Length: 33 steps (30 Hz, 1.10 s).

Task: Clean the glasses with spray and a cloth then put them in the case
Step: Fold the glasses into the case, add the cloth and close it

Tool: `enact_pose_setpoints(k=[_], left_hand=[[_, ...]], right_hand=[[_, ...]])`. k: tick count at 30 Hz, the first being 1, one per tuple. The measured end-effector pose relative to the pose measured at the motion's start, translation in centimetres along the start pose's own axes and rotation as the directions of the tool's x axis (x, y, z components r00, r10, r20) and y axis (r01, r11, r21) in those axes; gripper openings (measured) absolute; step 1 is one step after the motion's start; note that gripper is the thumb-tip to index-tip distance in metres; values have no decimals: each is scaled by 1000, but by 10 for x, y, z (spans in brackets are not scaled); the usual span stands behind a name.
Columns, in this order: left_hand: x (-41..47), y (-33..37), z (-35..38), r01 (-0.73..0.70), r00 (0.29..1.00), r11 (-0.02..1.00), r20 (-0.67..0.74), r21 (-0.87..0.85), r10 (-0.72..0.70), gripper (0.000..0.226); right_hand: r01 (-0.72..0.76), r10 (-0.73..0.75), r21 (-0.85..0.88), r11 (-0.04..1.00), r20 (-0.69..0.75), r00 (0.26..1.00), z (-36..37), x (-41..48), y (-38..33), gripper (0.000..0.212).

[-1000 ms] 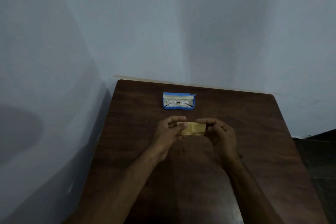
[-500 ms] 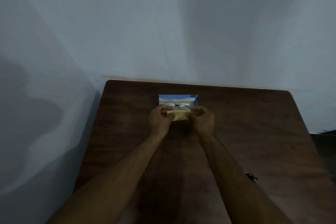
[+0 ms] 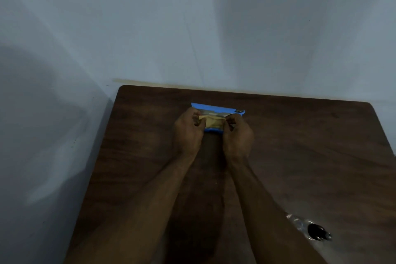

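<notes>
We find the left hand (image 3: 188, 135) and the right hand (image 3: 238, 138) side by side just above the centre of the frame, both forearms reaching up from the lower edge. Each hand has its fingers curled and pinches one end of a folded yellow cloth (image 3: 213, 123), which is held stretched between them. The cloth sits directly over the open blue case (image 3: 225, 110), whose rim shows above and below it. The case lies on the table near the far edge, at upper centre. We cannot make out the glasses: cloth and hands cover the inside of the case. The table (image 3: 300, 146) is dark brown wood and fills the lower half of the frame. At lower right, well apart from the hands, a small clear object with a dark cap (image 3: 308, 228) lies on the table, too blurred to identify. A pale wall (image 3: 192, 28) fills the upper half and left side of the frame.
</notes>
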<state>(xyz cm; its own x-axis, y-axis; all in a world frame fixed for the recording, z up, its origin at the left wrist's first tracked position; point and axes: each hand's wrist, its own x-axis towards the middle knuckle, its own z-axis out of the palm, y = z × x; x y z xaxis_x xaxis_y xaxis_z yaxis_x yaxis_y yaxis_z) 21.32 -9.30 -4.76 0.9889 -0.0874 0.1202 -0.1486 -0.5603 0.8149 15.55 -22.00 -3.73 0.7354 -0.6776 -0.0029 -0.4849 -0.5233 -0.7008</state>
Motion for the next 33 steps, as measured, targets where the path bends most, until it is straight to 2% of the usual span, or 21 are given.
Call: enact_pose_setpoints(k=[5, 10, 13, 16, 19, 20, 22, 24, 25, 27, 29, 31, 33], left_hand=[[-1, 1, 0, -82, 997, 996, -10, 29, 82, 19], [-3, 4, 0, -77, 997, 996, 5, 51, 77, 14], [-4, 2, 1, -63, 998, 998, 17, 27, 63, 14], [-6, 0, 0, -102, 994, 995, -46, -4, 101, 15], [-10, 2, -5, -120, 982, 989, -157, -92, 104, 1], [-8, 1, -6, -54, 983, 987, -183, -149, 26, 6], [1, 0, -8, 176, 949, 934, -197, -310, -245, 11], [16, 3, -11, 402, 861, 829, -147, -390, -487, 21], [24, 6, -12, 491, 822, 777, -86, -393, -563, 30], [38, 12, -15, 591, 788, 731, 50, -341, -614, 48], [45, 11, -17, 604, 796, 749, 145, -272, -588, 53], [43, 3, -20, 578, 816, 776, 192, -251, -545, 45], [37, -8, -22, 534, 844, 788, 234, -305, -482, 35]], right_hand=[[21, -19, -75, 997, 24, 1000, -2, -3, 2, 14], [124, -119, -125, 984, 48, 992, -4, -8, 6, 13], [130, -127, -89, 987, 38, 991, -5, -9, 6, 15], [107, -108, -47, 993, -14, 994, -5, -10, 6, 20], [5, 8, 81, 997, -154, 988, -11, -11, 5, 17], [-31, 67, 163, 986, -217, 974, -13, -9, 5, 14], [-145, 245, 344, 928, -271, 931, -14, -1, 3, 16], [-319, 445, 486, 813, -165, 880, -12, 12, 3, 33], [-395, 505, 521, 757, -83, 859, -10, 19, 3, 48], [-477, 531, 499, 724, 39, 847, -6, 32, 6, 75], [-485, 501, 430, 761, 83, 861, -4, 42, 10, 82], [-469, 469, 381, 797, 99, 877, -7, 44, 9, 68], [-432, 429, 372, 822, 96, 898, -9, 42, 12, 45]])
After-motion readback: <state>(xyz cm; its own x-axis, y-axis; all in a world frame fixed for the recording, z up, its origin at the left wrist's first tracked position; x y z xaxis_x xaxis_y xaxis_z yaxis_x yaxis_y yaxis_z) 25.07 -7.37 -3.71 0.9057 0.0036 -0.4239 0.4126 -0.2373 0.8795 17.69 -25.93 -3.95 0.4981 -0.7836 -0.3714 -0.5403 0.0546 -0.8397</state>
